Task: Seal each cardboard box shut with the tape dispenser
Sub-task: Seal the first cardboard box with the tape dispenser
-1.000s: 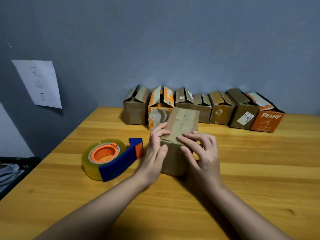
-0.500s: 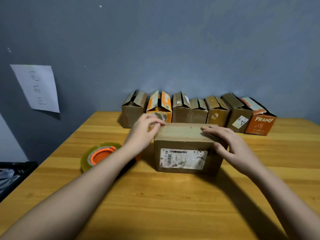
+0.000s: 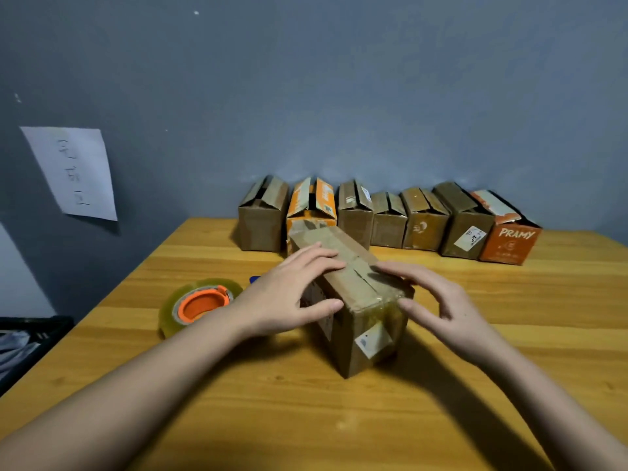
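**Box angled between both hands**

Wooden table (image 3: 475, 334), head view: box (image 3: 353, 287) sits centre, long axis running away-left. Left hand (image 3: 289, 300) and right hand (image 3: 438, 300) press its sides, fingers relaxed. Tape dispenser (image 3: 200, 304) lies just left, nearer the left hand

Matt brown cardboard box (image 3: 353, 294) with glossy clear tape at near end; glossy translucent tape roll (image 3: 198, 305) on orange plastic core; smooth varnished wooden table (image 3: 306, 419); matt white paper sheet (image 3: 73, 171).
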